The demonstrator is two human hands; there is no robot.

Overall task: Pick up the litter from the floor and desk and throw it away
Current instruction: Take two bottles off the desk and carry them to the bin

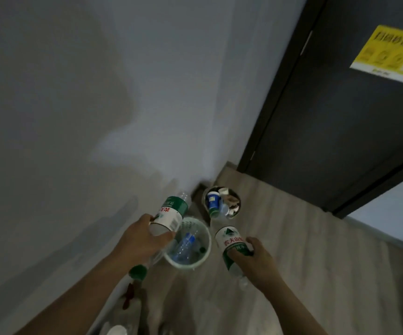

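Observation:
My left hand (140,238) grips a clear plastic bottle with a green and white label (171,211), held above the left rim of a pale green waste basket (205,247). Inside the basket lie clear bottles, one with a blue label (185,243). My right hand (256,259) grips a second bottle with a green and white label (230,243) just right of the basket, its neck pointing down toward me. Both bottles hang over the wooden floor.
A second round bin (239,201) by the wall corner holds a blue paper cup (213,201) and crumpled litter. A dark door (328,117) with a yellow sticker (391,53) stands at the right. A green object (137,272) and something red (129,294) lie along the wall at the left.

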